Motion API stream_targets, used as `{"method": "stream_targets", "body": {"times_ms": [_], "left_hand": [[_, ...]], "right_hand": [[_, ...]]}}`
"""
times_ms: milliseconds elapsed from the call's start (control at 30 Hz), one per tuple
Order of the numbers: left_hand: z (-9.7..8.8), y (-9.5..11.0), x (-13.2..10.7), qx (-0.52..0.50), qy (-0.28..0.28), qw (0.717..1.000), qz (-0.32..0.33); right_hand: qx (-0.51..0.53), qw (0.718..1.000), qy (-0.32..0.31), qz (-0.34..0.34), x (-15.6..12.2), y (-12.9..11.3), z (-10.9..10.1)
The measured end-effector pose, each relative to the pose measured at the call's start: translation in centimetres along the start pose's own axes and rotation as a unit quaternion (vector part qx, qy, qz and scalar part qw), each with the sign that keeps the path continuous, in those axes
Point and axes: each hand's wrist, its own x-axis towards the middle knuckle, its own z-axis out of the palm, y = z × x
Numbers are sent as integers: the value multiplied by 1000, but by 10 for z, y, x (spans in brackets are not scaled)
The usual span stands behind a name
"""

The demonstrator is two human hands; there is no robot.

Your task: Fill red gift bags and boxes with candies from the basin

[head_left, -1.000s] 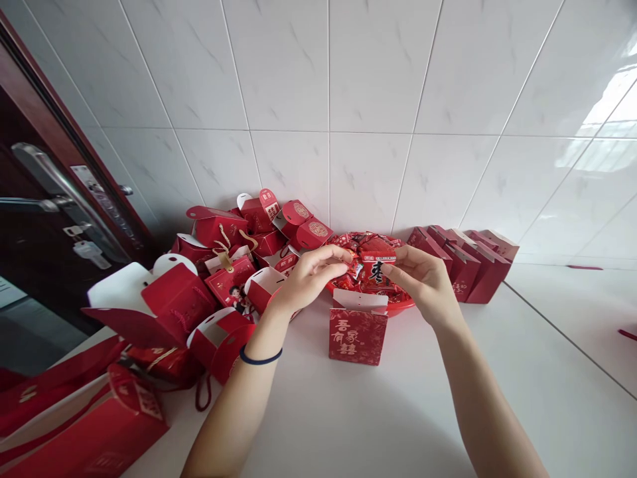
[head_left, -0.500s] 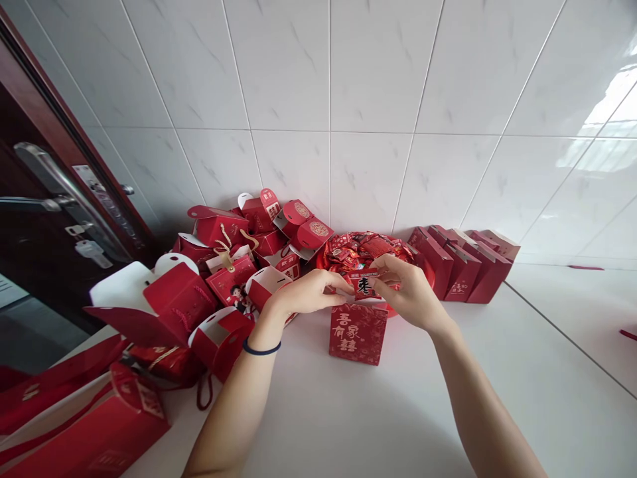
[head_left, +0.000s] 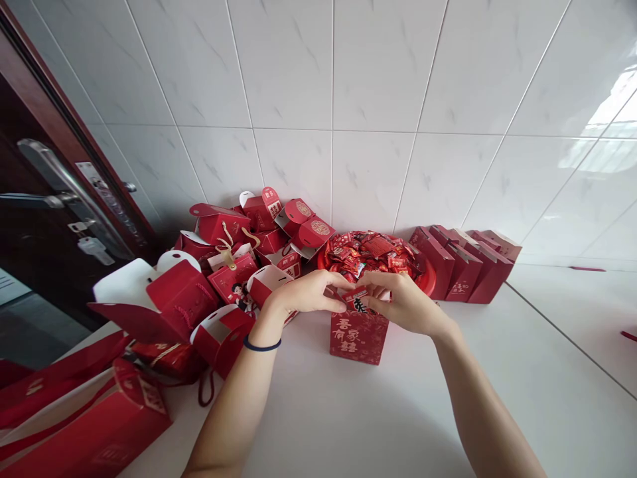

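Right hand point(head_left: 409, 304) pinches packet point(head_left: 357, 301) at box point(head_left: 358, 340) mouth, seemingly partway in, not fully inside. Left hand point(head_left: 309, 292) beside mouth, fingers curled; cannot tell if gripping. Far basin point(head_left: 428, 280) heaped with sweets point(head_left: 379, 247).

Both arms are extended from the lower edge of the view, bared and angled inward. The left forearm point(head_left: 233, 401) is slanted up to the right, the right forearm point(head_left: 478, 395) up to the left. At the left wrist point(head_left: 267, 332) a slight bend is shown, and the left hand point(head_left: 311, 292) is turned inward, its thumb point(head_left: 332, 305) held below the index finger with a gap left between. The right hand point(head_left: 411, 302) is likewise turned inward, its fingers curled, its thumb point(head_left: 379, 306) pressed toward them in a pinch. The fingertips are held close together at nearly one height; whether they touch cannot be told.
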Motion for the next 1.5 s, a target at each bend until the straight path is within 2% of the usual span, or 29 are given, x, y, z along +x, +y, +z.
{"method": "stream_targets", "body": {"times_ms": [100, 200, 400, 500, 700, 833, 1033, 1267, 1500], "left_hand": [[0, 1, 0, -18, -24, 1000, 9], [0, 0, 1, -28, -30, 999, 17], [0, -2, 1, -11, -7, 1000, -1], [0, -1, 0, -6, -14, 1000, -11], [0, -1, -1, 5, 0, 1000, 5], [1, -2, 0, 37, 12, 999, 8], [4, -4, 5, 93, 49, 994, 9], [7, -6, 7, 117, 36, 992, 10], [9, -12, 11, 116, 40, 991, 50]], "right_hand": [[-31, 999, -40, -6, -2, 0, 0], [-26, 998, -48, -9, -3, -1, -1], [-25, 999, -5, -20, -4, -1, -7], [-20, 1000, 10, -7, -6, 1, -11], [-44, 996, 81, 12, -8, 5, -18], [-72, 992, 102, 21, -8, 7, -20], [-104, 993, 52, 33, -8, 12, -21], [-136, 982, -40, 123, -7, 12, -20], [-168, 973, -82, 138, -3, 18, -16]]}}
